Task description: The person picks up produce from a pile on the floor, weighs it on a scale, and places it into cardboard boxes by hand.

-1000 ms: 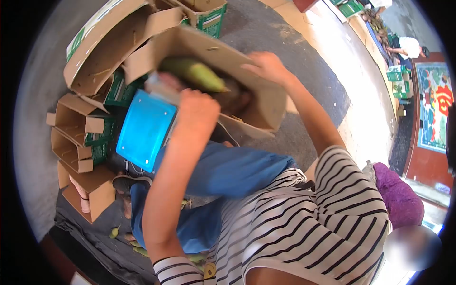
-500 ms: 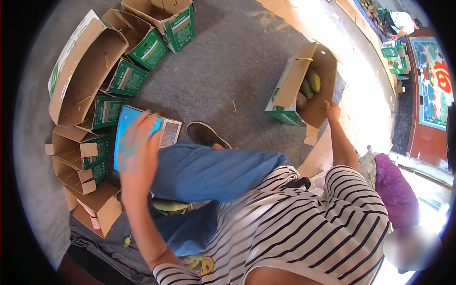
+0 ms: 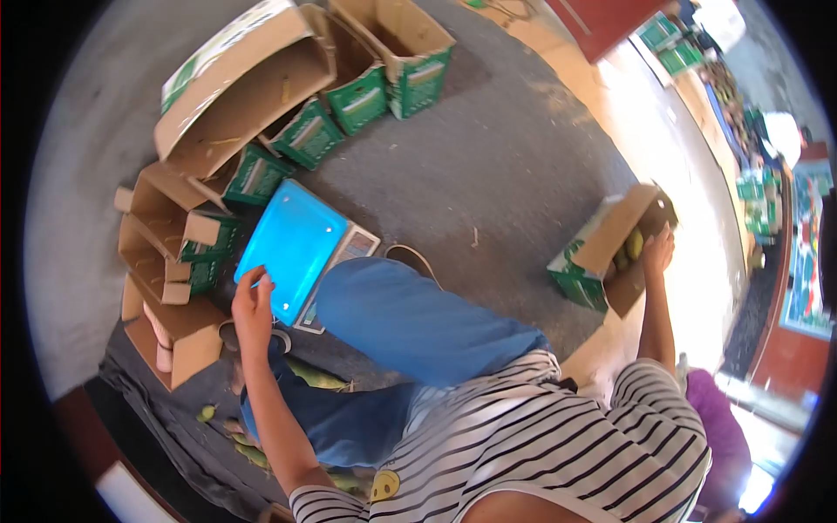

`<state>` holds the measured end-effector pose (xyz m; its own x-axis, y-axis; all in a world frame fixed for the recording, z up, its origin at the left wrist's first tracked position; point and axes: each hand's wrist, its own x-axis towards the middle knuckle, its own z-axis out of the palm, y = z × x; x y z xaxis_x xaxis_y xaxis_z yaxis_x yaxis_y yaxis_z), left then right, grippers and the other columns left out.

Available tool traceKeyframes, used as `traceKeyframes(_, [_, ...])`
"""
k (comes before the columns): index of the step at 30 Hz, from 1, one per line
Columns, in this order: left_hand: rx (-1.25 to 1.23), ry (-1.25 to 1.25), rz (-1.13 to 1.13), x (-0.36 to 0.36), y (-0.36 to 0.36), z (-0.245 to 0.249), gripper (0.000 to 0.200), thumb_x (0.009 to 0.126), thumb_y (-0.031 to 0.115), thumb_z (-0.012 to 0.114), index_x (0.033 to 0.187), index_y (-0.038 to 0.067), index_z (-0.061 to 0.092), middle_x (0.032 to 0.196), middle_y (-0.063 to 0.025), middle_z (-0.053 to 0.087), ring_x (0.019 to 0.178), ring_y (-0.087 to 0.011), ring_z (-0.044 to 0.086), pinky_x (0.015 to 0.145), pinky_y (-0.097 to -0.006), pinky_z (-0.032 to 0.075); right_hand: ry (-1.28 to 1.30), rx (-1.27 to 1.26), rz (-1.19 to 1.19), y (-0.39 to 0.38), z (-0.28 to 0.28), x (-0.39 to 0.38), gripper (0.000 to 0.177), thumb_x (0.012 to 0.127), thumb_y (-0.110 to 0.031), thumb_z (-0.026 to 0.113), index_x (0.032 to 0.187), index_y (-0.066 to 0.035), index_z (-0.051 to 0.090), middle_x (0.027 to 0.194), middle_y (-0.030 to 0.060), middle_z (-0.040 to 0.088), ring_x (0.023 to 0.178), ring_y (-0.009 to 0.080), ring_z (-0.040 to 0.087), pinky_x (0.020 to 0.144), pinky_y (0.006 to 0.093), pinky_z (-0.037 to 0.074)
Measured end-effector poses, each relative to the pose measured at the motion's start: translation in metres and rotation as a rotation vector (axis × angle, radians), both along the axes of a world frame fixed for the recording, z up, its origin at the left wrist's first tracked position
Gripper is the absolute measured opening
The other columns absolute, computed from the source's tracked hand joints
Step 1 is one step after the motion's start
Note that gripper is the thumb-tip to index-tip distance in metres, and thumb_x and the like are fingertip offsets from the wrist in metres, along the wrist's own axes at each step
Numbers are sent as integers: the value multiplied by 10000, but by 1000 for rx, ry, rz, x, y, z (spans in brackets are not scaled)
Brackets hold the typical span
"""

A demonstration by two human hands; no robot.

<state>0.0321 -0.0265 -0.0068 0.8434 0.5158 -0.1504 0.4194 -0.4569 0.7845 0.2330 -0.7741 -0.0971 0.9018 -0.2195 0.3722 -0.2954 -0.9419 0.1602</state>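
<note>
My left hand [image 3: 253,305] hovers at the near left edge of a digital scale with a bright blue tray [image 3: 293,240]. Its fingers are loosely bent, a little apart, and hold nothing. Off to the right, my outstretched right hand [image 3: 659,251] grips the near wall of a green-and-brown cardboard box [image 3: 602,244]. Inside that box lie several long green-yellow fruits [image 3: 629,247], partly hidden by the wall. The tray carries nothing, and the scale's pale keypad [image 3: 357,244] shows beside my knee.
Several open cardboard boxes [image 3: 418,78] stand in an arc at the left and back. A small box [image 3: 187,344] holds a pinkish roll. Green produce [image 3: 318,376] lies on dark cloth near my legs. A purple cloth [image 3: 719,436] is at right. A person [image 3: 780,135] is far off.
My left hand has moved off the blue tray to its near edge, uncovering it. My right hand still holds the box, which now sits further right in view. The camera has turned.
</note>
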Motion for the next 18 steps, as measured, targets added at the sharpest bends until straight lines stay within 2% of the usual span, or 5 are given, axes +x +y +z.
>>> traceKeyframes(2, [-9, -28, -6, 3, -2, 3, 286, 903, 164, 549, 1114, -29, 549, 983, -132, 630, 848, -187, 629, 732, -287, 480, -40, 181, 334, 79, 20, 54, 376, 882, -151, 493, 1236, -26, 481, 1135, 183, 583, 1039, 347, 565, 909, 409, 435])
traceKeyframes(9, [449, 92, -80, 0, -16, 10, 263, 827, 196, 624, 1001, 2, 580, 953, -167, 615, 810, -302, 627, 688, -377, 497, 849, 1240, 1363, 511, 117, 73, 316, 936, -262, 509, 1126, -20, 579, 1094, 90, 620, 1005, 188, 591, 858, 306, 461])
traceKeyframes(12, [642, 280, -187, -8, -15, 6, 242, 807, 231, 639, 934, 32, 584, 883, -137, 611, 803, -295, 624, 681, -393, 493, 1214, 1715, 1061, 653, 101, 90, 520, 883, -363, 590, 1244, -4, 481, 1112, 132, 592, 1025, 201, 580, 854, 327, 486])
traceKeyframes(16, [609, 376, -251, -15, -20, 6, 232, 799, 238, 639, 913, 44, 581, 858, -130, 601, 808, -295, 619, 679, -409, 484, 990, 2146, 544, 783, 83, 123, 753, 775, -445, 697, 1293, 0, 379, 1086, 156, 538, 1068, 327, 523, 858, 448, 491])
traceKeyframes(18, [596, 382, -249, -16, -24, 3, 227, 797, 229, 634, 916, 43, 582, 865, -135, 600, 818, -298, 618, 681, -416, 480, 831, 2272, 282, 829, 83, 146, 633, 784, -443, 687, 1245, -86, 441, 1132, 120, 506, 1030, 355, 511, 833, 496, 475])
